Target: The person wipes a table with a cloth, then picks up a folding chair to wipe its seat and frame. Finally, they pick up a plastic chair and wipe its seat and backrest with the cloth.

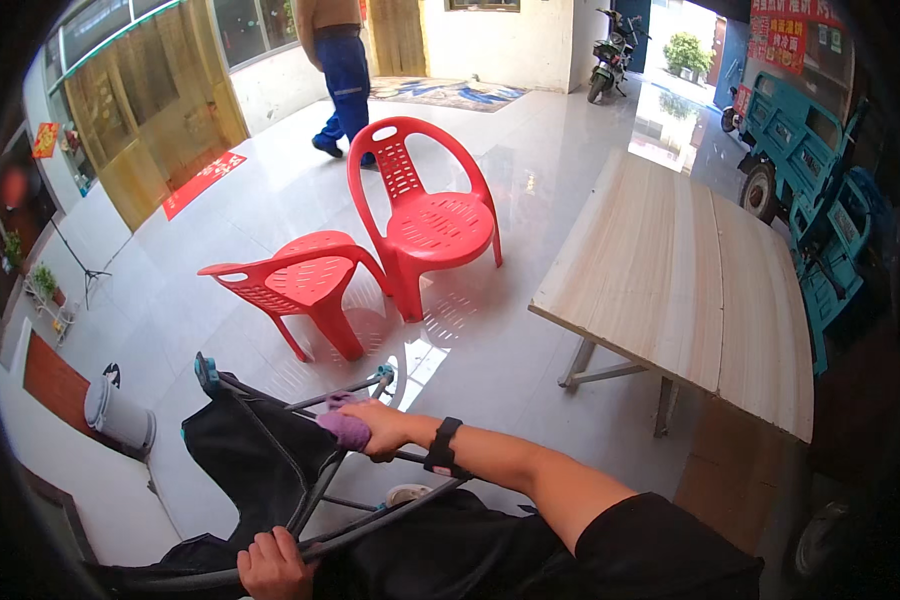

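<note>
Before me stands a folding chair (251, 450) with black fabric and dark metal tubes joined by teal plastic fittings. Low in the picture, my left hand (276, 564) grips one of its tubes. My right hand (381, 429) reaches across the frame, closed around a bunched purple cloth (345, 427). The cloth lies against the frame's tubes near the black fabric. A dark band (444, 444) circles my right wrist. Part of a light shoe (407, 493) shows beneath the tubes.
Two red plastic chairs (441, 225) stand ahead. At right is a wood-topped table (667, 277), with a teal cargo tricycle (799, 142) behind it. A grey bin (120, 416) stands left. A person in blue trousers (345, 79) is farther off, and a motorbike (611, 56) stands near the doorway.
</note>
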The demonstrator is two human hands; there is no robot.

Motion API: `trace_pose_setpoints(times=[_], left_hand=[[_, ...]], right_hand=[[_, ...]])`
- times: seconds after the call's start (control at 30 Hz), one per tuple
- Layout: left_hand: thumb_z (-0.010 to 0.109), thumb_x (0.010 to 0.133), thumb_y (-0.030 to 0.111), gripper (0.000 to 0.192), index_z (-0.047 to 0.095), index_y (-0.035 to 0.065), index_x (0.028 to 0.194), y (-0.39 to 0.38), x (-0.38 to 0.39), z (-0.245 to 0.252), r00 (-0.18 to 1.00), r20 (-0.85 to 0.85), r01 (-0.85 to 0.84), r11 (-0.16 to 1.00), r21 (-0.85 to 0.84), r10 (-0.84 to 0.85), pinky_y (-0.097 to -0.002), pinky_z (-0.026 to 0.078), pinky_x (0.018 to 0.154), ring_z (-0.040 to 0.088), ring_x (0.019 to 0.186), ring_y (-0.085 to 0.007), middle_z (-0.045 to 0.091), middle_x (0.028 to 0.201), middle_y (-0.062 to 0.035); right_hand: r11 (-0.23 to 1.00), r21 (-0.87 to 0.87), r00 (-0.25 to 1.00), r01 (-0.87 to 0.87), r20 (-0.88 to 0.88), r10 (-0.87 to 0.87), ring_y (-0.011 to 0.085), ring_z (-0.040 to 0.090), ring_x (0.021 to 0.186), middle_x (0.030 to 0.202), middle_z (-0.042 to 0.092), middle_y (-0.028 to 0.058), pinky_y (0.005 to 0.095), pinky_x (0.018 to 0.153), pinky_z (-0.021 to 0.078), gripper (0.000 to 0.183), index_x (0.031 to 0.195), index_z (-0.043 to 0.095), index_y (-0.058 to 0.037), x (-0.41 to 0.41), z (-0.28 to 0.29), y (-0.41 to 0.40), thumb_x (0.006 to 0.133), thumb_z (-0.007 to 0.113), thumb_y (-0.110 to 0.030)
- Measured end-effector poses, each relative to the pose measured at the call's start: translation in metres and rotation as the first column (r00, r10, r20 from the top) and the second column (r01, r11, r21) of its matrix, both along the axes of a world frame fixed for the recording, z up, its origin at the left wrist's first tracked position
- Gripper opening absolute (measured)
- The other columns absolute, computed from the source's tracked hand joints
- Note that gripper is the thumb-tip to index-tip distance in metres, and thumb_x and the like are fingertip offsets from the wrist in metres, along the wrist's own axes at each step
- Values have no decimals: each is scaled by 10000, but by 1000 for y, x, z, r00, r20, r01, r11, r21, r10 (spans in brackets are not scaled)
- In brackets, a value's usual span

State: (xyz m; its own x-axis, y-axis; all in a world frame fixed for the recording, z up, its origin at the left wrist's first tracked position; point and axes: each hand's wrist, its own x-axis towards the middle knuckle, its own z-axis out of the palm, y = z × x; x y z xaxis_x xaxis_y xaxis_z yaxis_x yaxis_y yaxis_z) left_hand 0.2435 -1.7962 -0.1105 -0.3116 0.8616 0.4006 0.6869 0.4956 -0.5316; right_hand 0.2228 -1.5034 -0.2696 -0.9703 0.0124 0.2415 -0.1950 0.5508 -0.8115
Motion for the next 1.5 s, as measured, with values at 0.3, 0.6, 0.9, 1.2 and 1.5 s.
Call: trace_pose_setpoints(times=[0.3, 0.6, 0.9, 1.2, 1.5], left_hand=[[528, 822, 217, 108, 547, 112, 841, 14, 18, 1, 999, -15, 53, 999, 13, -52, -279, 369, 534, 468, 579, -154, 399, 664, -18], [488, 857, 485, 470, 562, 21, 866, 1, 11, -12, 997, 71, 19, 999, 33, -21, -339, 339, 508, 464, 558, -219, 427, 664, -70], [527, 868, 246, 189, 581, 72, 815, 10, 14, 0, 1000, 20, 23, 999, -45, -22, -255, 314, 495, 466, 551, -127, 469, 664, -22], [595, 827, 431, 382, 567, 50, 843, -4, 13, -3, 998, 65, -18, 1000, 13, 18, -303, 321, 493, 449, 530, -176, 412, 638, -37], [559, 838, 369, 293, 560, 76, 823, -4, 3, 3, 990, 130, -58, 998, 28, 54, -286, 334, 510, 460, 561, -152, 436, 674, -26]], right_hand=[[850, 502, 907, 159, 266, -327, 361, 541, 995, 1093, 577, 143, 456, 808, 467, 576, 1159, 531, -215, 32, -35, 45, 614, 715, -184], [989, 122, 994, -83, -64, 91, 408, 538, 953, 982, 580, 202, 431, 836, 447, 539, 1047, 536, -78, 13, -17, 9, 539, 700, -149], [856, 448, 910, 256, 186, -369, 379, 522, 992, 1043, 599, 142, 422, 837, 465, 519, 1104, 563, -176, 6, -65, 47, 604, 687, -113], [981, 193, 999, 17, 46, -27, 380, 517, 945, 945, 577, 178, 435, 824, 449, 506, 1059, 552, -92, 24, 2, -6, 587, 723, -159], [854, 288, 890, 434, 6, -455, 390, 537, 941, 964, 575, 205, 446, 805, 455, 455, 1004, 526, -72, 38, -20, -9, 607, 715, -188]])
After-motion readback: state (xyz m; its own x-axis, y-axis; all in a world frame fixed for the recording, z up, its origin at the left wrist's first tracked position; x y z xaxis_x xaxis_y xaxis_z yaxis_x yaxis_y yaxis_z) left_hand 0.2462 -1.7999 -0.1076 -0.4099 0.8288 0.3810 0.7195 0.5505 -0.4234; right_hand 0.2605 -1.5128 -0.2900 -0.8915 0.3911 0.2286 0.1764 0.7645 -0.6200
